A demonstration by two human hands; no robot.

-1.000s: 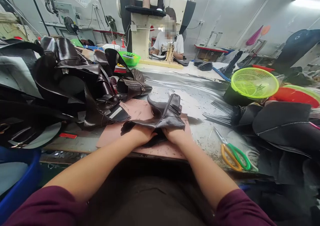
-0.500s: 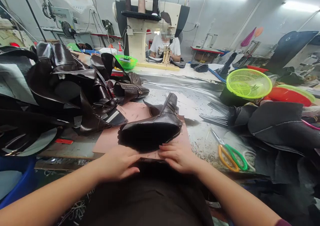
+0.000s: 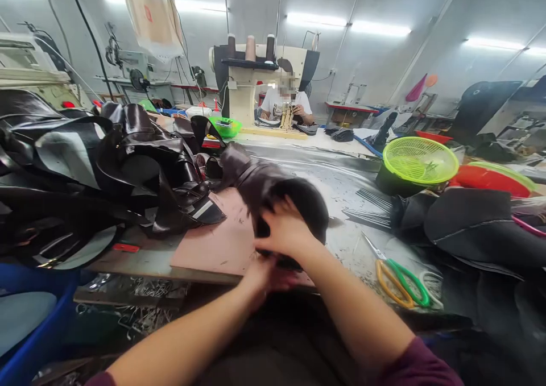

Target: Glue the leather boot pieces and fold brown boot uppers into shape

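Observation:
A dark brown leather boot upper [image 3: 260, 184] lies over the pink board [image 3: 209, 238], smeared by motion. Its narrow part points to the back left and its wide dark opening faces me. My right hand [image 3: 288, 229] is at that opening, its fingers curled over the left edge and partly inside, thumb on the near side. Under my right forearm, my left hand [image 3: 264, 275] is at the opening's lower edge. Blur and the right arm hide much of its fingers, so its grip is unclear.
Piled brown leather uppers [image 3: 140, 164] cover the left side, near a red tool [image 3: 125, 248]. Scissors [image 3: 401, 281] lie at right beside dark leather pieces [image 3: 469, 221] and a yellow-green basket [image 3: 420, 161]. Across the table a person [image 3: 290, 104] sits at a sewing machine [image 3: 239, 90].
The boot upper has turned, its narrow part swinging from back right to back left. My right hand has moved up to its opening; my left has moved right, under the right arm.

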